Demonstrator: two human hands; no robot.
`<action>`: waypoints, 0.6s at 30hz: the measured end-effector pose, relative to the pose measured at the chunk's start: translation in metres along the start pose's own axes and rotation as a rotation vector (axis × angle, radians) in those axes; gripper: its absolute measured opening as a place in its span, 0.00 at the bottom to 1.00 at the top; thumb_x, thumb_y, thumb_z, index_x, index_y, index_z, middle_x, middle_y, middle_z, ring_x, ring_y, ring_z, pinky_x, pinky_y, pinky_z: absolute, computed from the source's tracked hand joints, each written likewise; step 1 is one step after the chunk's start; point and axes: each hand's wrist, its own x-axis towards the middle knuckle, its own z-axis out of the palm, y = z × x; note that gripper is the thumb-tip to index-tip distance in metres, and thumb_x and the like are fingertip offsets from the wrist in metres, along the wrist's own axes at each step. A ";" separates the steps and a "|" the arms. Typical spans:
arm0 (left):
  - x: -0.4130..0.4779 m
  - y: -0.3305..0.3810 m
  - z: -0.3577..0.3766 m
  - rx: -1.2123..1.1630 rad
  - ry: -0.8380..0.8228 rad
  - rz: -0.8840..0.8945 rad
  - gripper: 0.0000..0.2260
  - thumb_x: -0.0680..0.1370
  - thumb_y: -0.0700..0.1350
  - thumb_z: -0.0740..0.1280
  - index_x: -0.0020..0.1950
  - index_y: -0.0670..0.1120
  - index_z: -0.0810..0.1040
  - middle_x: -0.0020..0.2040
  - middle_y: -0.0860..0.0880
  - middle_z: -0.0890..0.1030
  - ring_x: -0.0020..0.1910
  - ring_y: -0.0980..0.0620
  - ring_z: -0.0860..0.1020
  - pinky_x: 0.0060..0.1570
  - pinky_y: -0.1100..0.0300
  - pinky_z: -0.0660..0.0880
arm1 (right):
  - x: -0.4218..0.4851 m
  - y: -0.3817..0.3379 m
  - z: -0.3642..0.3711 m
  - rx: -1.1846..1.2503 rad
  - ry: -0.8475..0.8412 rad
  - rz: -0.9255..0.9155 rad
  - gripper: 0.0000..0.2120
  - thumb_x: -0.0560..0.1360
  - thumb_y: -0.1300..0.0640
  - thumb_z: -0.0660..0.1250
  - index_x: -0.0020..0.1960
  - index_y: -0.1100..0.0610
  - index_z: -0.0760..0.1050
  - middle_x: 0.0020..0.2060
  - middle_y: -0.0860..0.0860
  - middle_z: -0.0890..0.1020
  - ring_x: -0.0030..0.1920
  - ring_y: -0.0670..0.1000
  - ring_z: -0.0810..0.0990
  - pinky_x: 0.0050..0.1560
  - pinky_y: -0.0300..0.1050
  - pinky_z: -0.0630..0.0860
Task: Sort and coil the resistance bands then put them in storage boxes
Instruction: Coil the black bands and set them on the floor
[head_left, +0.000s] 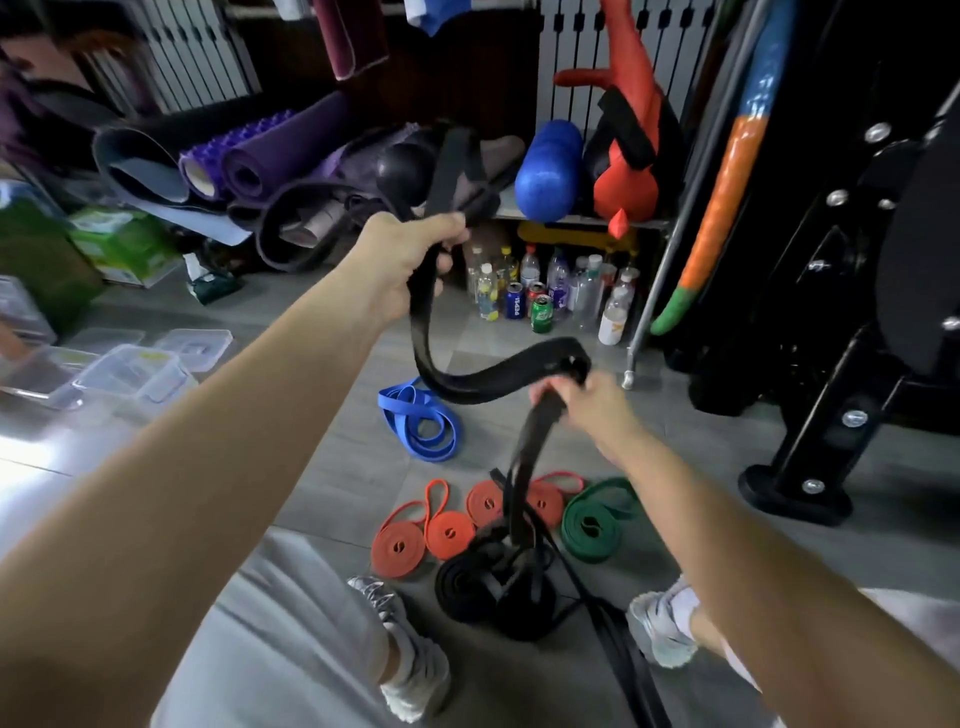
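Both hands grip one long black resistance band (467, 382) in the air — left hand (402, 260) raised, right hand (582, 400) lower. On the floor below lie coiled orange bands (449, 532), a green band (592, 525) and a blue band (423, 426).
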 end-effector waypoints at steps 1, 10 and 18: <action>0.000 -0.006 0.000 0.076 0.026 -0.002 0.04 0.75 0.41 0.69 0.42 0.42 0.77 0.44 0.45 0.80 0.22 0.57 0.68 0.26 0.64 0.63 | 0.003 -0.025 -0.005 0.056 0.005 -0.046 0.12 0.79 0.65 0.59 0.41 0.56 0.76 0.34 0.48 0.81 0.35 0.47 0.81 0.35 0.38 0.77; -0.001 -0.031 0.014 0.070 -0.019 -0.023 0.04 0.75 0.38 0.69 0.41 0.41 0.76 0.44 0.40 0.74 0.22 0.56 0.65 0.23 0.66 0.60 | 0.008 -0.130 -0.042 -0.118 0.088 -0.433 0.08 0.77 0.67 0.58 0.50 0.64 0.76 0.36 0.50 0.79 0.38 0.45 0.79 0.46 0.43 0.78; -0.024 -0.046 0.037 0.158 -0.308 0.099 0.06 0.78 0.45 0.66 0.42 0.46 0.77 0.30 0.55 0.78 0.23 0.58 0.70 0.24 0.65 0.66 | 0.001 -0.137 -0.048 -0.023 0.168 -0.298 0.11 0.78 0.62 0.56 0.38 0.55 0.71 0.33 0.53 0.79 0.40 0.56 0.81 0.44 0.53 0.79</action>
